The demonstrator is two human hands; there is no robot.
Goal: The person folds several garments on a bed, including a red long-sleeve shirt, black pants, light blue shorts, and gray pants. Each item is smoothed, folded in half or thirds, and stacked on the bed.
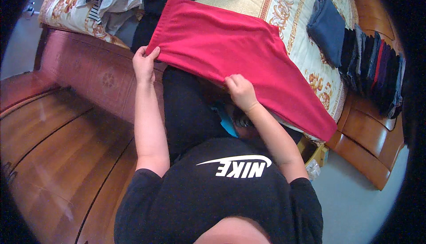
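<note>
A pair of red pants lies doubled lengthwise across the bed's near edge, its wide waist end to the left and its leg tapering to the right. My left hand pinches the near corner of the waist end between thumb and fingers. Farther along the same near edge, my right hand grips the cloth with curled fingers. The fabric between my hands is fairly straight, with light wrinkles. The leg's narrow end hangs past the bed's corner at the right.
Loose grey and black clothes heap at the far left of the patterned bedspread. Folded blue jeans lie at the right, beside a row of folded dark clothes. A brown wooden bench stands at my left.
</note>
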